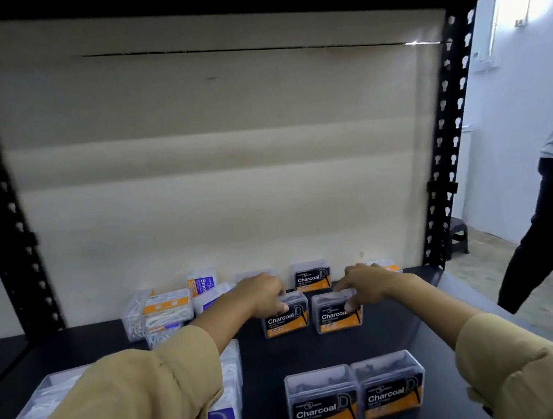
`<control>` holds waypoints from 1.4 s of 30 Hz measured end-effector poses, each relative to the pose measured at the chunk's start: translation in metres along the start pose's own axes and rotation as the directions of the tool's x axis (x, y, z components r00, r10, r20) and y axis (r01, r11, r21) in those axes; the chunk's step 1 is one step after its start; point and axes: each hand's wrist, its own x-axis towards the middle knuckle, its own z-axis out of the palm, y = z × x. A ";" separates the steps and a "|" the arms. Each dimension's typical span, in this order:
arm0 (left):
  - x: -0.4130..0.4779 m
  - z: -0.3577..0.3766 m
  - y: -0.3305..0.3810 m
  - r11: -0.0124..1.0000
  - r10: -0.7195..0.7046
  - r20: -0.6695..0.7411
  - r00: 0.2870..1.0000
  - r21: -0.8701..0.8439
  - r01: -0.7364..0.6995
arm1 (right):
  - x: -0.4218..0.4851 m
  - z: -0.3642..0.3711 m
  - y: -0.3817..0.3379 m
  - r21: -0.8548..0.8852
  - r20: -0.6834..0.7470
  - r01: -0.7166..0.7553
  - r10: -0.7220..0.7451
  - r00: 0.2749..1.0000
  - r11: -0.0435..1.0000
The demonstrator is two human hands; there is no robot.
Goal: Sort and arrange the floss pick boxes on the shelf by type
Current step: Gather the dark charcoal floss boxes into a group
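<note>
The left hand grips one black floss box in the middle of the shelf; the right hand grips another black box just beside it; two more black boxes stand touching near the front edge; white boxes sit at the back left.

Open dark shelf top between the two mid Charcoal boxes and the front Charcoal pair: you can pass there. Left side is crowded by white floss boxes. More boxes line the back panel. Uprights wall both ends.
</note>
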 end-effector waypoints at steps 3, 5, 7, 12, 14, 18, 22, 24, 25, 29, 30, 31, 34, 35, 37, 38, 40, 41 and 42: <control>-0.004 -0.001 0.002 1.000 0.025 0.018 1.000 -0.020 -0.024 | -0.006 0.000 0.002 0.035 0.035 0.019 -0.021 0.999 0.999; -0.009 -0.002 0.005 0.998 0.045 0.031 0.998 -0.045 -0.044 | -0.012 0.000 0.004 0.078 0.050 0.045 -0.049 0.998 0.996; -0.015 -0.003 0.009 0.995 0.067 0.042 0.997 -0.070 -0.064 | -0.018 0.000 0.005 0.145 0.075 0.076 -0.088 0.993 0.987; -0.032 -0.002 0.022 0.980 0.130 0.089 0.988 -0.162 -0.114 | -0.035 0.001 0.000 0.176 0.104 0.124 -0.144 0.984 0.976; -0.039 -0.002 0.026 0.976 0.150 0.101 0.983 -0.173 -0.132 | -0.043 0.001 -0.001 0.150 0.121 0.141 -0.160 0.980 0.979; -0.050 -0.002 0.034 0.969 0.197 0.128 0.972 -0.178 -0.173 | -0.056 0.001 -0.004 0.201 0.158 0.132 -0.166 0.973 0.971; -0.057 -0.004 0.037 0.968 0.188 0.124 0.974 -0.192 -0.162 | -0.064 0.001 -0.012 0.287 0.166 0.105 -0.158 0.973 0.952; -0.059 -0.003 0.036 0.970 0.163 0.124 0.979 -0.203 -0.136 | -0.065 0.005 -0.017 0.336 0.137 0.085 -0.138 0.981 0.938; -0.059 -0.002 0.037 0.972 0.145 0.130 0.981 -0.205 -0.117 | -0.064 0.007 -0.018 0.353 0.123 0.075 -0.126 0.984 0.932; -0.060 0.002 0.042 0.969 0.118 0.153 0.981 -0.235 -0.080 | -0.063 0.010 -0.019 0.390 0.079 0.078 -0.118 0.990 0.917; -0.060 0.002 0.042 0.967 0.119 0.153 0.981 -0.240 -0.080 | -0.063 0.010 -0.018 0.407 0.081 0.082 -0.125 0.989 0.910; -0.061 0.002 0.042 0.966 0.122 0.155 0.980 -0.245 -0.081 | -0.064 0.010 -0.017 0.420 0.087 0.084 -0.132 0.987 0.904; -0.061 0.003 0.043 0.961 0.134 0.180 0.974 -0.264 -0.083 | -0.067 0.010 -0.015 0.421 0.126 0.095 -0.162 0.979 0.902; -0.061 0.004 0.044 0.959 0.140 0.189 0.972 -0.271 -0.085 | -0.068 0.010 -0.015 0.416 0.134 0.103 -0.172 0.976 0.904; -0.062 0.004 0.046 0.956 0.156 0.200 0.967 -0.278 -0.097 | -0.070 0.009 -0.015 0.418 0.137 0.119 -0.193 0.972 0.901; -0.063 0.003 0.047 0.955 0.162 0.206 0.965 -0.278 -0.101 | -0.072 0.009 -0.015 0.420 0.143 0.120 -0.196 0.970 0.900; -0.065 0.003 0.047 0.954 0.173 0.223 0.959 -0.281 -0.106 | -0.073 0.009 -0.015 0.435 0.152 0.122 -0.206 0.967 0.892; -0.065 0.003 0.046 0.952 0.179 0.231 0.956 -0.286 -0.110 | -0.073 0.010 -0.014 0.445 0.158 0.121 -0.210 0.965 0.887; -0.066 0.003 0.046 0.951 0.184 0.235 0.954 -0.289 -0.112 | -0.074 0.011 -0.014 0.451 0.162 0.118 -0.211 0.964 0.885</control>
